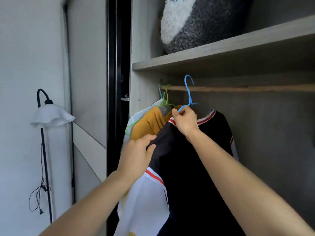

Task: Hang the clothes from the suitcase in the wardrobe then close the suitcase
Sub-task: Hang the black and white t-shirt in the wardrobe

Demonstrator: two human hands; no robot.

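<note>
The black garment with a red-and-white striped collar and white sleeves (187,176) is hanging from a thin blue wire hanger (188,93) inside the open grey wood-grain wardrobe (141,86), in front of the person and just below the round wooden rail (255,88). The hanger's hook is rising above the rail and crossing in front of it; whether it is sitting over the rail is not clear. The right hand (185,123) is pinching the blue wire at the base of the hanger's neck, right at the striped collar, with fingers and thumb curled around it. The left hand (138,155) is gripping a fold of the black fabric at the garment's left shoulder, thumb and fingers closed on the cloth, and a white sleeve is draping down beneath that wrist. Towards the rail's left end, green wire hangers (166,96) are hanging, carrying a mustard-yellow garment (148,126) that is touching the black one. On the wardrobe shelf (204,55) above the rail, a fluffy grey-and-white round cushion (204,24) is leaning. Left of the wardrobe, a black floor lamp with a white wavy shade (51,116) is standing against the pale wall
</note>
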